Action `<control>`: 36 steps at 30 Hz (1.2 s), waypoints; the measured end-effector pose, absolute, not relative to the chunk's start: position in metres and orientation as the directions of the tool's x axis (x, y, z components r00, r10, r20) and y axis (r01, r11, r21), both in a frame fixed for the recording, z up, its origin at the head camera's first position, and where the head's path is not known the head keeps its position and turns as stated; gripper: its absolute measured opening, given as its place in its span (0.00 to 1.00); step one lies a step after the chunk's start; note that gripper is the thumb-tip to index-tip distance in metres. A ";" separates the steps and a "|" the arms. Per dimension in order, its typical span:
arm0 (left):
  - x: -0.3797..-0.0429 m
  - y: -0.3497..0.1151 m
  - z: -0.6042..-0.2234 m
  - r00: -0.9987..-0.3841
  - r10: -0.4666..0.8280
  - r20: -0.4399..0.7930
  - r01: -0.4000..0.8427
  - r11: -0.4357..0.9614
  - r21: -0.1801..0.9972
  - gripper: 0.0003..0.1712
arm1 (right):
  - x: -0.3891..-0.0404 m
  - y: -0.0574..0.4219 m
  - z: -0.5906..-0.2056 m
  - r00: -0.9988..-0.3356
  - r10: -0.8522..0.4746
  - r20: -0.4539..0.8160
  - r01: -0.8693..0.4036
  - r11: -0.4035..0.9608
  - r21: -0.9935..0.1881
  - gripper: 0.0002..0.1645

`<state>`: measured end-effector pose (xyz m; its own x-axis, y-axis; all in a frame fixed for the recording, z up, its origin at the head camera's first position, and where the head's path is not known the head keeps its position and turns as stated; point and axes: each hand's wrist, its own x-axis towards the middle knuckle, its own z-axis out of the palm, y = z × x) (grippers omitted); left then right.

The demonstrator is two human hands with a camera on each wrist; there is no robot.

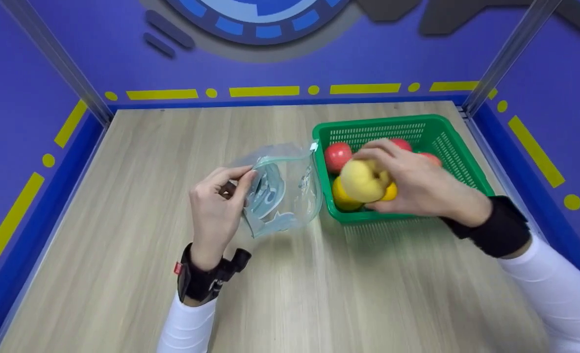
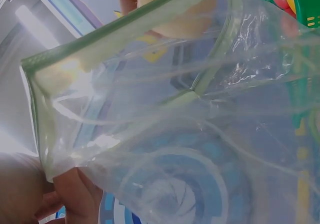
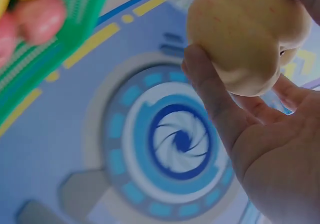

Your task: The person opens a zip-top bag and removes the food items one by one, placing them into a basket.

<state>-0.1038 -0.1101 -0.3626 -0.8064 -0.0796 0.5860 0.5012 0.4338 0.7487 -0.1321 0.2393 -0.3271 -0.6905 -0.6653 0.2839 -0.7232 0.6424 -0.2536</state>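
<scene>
My left hand (image 1: 216, 206) pinches the rim of a clear zip bag (image 1: 294, 191) between thumb and fingers, left of the basket. The bag's mouth gapes, with a white slider at its far right end, and blue printing shows on its side. In my right hand (image 1: 412, 181) is a pale yellow apple (image 1: 361, 181), gripped between thumb and fingers above the green basket's near left part. The right wrist view shows the yellow apple (image 3: 240, 38) with faint red specks and a hollow at one end. Through the bag (image 2: 150, 73) in the left wrist view, the apple partly shows.
The green plastic basket (image 1: 331, 215) stands on the wooden table (image 1: 290, 294) at right. Inside lie a red apple (image 1: 338, 156), more red fruit partly hidden by the right hand, and yellow fruit (image 1: 343, 196). Blue printed panels (image 1: 280, 73) wall the table's back and sides.
</scene>
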 end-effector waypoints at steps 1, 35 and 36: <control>-0.104 -0.110 -0.363 -0.805 -0.079 0.588 0.504 0.433 0.747 0.06 | -0.135 0.249 -0.331 -0.712 -0.647 0.274 -0.702 0.665 -0.253 0.51; -0.105 -0.110 -0.363 -0.816 -0.075 0.573 0.497 0.415 0.762 0.06 | -0.190 0.341 -0.407 -0.841 -0.487 -0.237 -0.445 0.870 -0.212 0.22; -0.105 -0.110 -0.363 -0.817 -0.074 0.572 0.497 0.413 0.763 0.06 | -0.190 0.342 -0.406 -0.841 -0.485 -0.239 -0.441 0.871 -0.218 0.21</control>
